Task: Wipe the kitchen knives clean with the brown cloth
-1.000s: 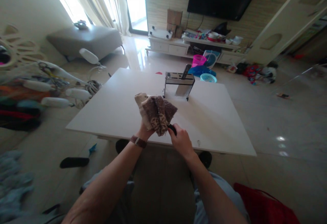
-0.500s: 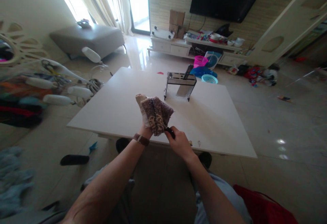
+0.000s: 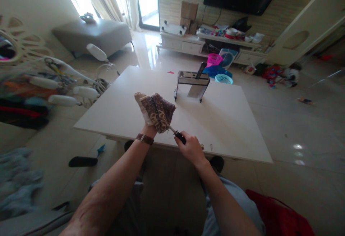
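Observation:
A folded brown patterned cloth (image 3: 157,112) with a pale underside rests in my left hand (image 3: 150,129), above the near edge of the white table (image 3: 223,121). Most of that hand's fingers are hidden by the cloth. My right hand (image 3: 192,148) is closed round the black handle of what looks like a knife (image 3: 180,137). A narrow strip of its metal shows between handle and cloth; the rest is hidden in the folds. Farther back on the table stands a knife rack (image 3: 192,79) with a black-handled knife (image 3: 201,70) upright in it.
Small items (image 3: 211,147) lie at the table's near edge, beside my right hand. Pink (image 3: 215,59) and light blue (image 3: 224,79) baskets are beyond the far edge. A lamp with several white shades (image 3: 96,52) is at the left. A red bag (image 3: 277,212) lies at lower right.
My left hand and the cloth have moved left and slightly up, away from my right hand. More metal now shows between the cloth and the handle.

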{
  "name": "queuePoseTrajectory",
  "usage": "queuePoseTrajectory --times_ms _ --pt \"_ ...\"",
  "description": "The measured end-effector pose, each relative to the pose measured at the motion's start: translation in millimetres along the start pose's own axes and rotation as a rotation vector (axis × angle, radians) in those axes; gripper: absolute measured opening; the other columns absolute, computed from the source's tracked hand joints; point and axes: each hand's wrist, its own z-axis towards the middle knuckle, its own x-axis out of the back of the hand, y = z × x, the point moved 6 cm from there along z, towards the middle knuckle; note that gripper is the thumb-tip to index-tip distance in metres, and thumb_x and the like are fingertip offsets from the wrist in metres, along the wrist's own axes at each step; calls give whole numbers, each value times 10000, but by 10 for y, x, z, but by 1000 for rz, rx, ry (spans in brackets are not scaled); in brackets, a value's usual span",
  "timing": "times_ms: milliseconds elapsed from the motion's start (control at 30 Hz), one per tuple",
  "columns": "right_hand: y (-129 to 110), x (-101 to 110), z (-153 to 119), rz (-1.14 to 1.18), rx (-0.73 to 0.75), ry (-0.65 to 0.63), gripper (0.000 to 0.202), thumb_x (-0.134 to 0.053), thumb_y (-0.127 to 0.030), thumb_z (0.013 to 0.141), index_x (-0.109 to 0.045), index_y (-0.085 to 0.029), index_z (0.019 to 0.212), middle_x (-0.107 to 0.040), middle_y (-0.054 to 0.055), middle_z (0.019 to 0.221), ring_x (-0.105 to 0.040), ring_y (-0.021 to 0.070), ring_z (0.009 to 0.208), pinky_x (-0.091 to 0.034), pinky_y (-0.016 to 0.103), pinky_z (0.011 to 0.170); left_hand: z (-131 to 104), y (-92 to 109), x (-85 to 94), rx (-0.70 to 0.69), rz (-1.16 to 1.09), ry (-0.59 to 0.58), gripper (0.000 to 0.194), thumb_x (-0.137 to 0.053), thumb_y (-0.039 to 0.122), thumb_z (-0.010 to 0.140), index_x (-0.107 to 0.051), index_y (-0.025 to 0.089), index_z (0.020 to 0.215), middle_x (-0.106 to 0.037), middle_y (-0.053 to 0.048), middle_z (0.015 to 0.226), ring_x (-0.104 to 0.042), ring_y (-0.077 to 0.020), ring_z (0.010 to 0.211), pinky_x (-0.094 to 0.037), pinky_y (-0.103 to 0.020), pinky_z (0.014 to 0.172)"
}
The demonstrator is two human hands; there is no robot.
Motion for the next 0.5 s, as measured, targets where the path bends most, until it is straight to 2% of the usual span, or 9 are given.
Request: queuePoseTrajectory --times_ms 100,233,367,500 --pt "11 -30 22 -17 5 3 216 -594 -402 1010 -728 -233 1000 -780 82 894 -725 237 841 -417 279 699 0 -80 21 45 -30 2 555 -384 610 1056 -746 195 1123 -792 -95 1167 -630 -316 1316 -520 -446 1110" --pt "-5 -50 57 -55 3 2 215 -582 -376 1015 -714 -209 986 -781 94 899 -720 234 837 -404 287 710 26 -296 117 143 -47 42 585 -335 580 1065 -757 175 1101 -791 -111 1171 -623 -331 1328 -498 -497 1135" --pt "-12 -57 75 -58 -9 8 154 -600 -317 981 -703 -203 985 -770 89 869 -705 226 802 -397 289 708 -2 -508 183 257 -13 55 562 -363 550 1058 -762 154 1084 -772 -145 1227 -597 -332 1373 -496 -501 1134" --pt "5 -69 76 -47 -11 13 135 -586 -271 964 -698 -197 966 -763 86 851 -694 221 785 -388 292 705 -23 -569 191 282 -23 46 557 -388 556 1052 -767 149 1082 -770 -145 1238 -592 -370 1374 -517 -518 1112"
